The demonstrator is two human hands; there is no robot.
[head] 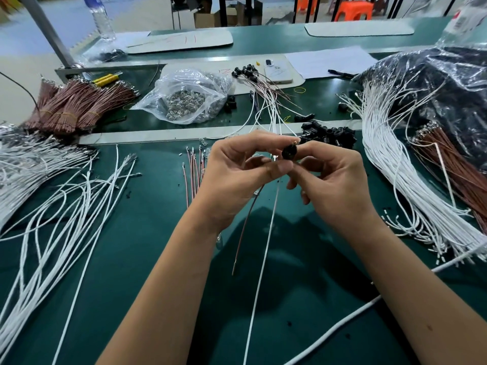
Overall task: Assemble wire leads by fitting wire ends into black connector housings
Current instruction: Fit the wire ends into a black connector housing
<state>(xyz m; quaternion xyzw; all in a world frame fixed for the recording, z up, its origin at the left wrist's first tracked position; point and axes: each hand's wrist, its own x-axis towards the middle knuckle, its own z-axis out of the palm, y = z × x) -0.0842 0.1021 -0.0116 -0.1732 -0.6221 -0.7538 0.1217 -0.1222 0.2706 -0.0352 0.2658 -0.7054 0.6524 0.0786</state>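
Pinching one black connector housing (289,152) above the green bench (147,259), the right hand (334,185) curls its fingers round it; the left hand (237,175) pinches the brown wire (246,222) and white wire (266,248) hanging below; a half-seated terminal may pull back out, or wires swap cavities; the seating itself stays hidden.

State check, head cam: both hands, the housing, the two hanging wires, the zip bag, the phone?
left hand: pinching the wires below the housing
right hand: gripping the housing
black housing: held off the table
brown wire: hanging from the hands
white wire: hanging alongside it
zip bag: open, holds metal parts
phone: lying flat
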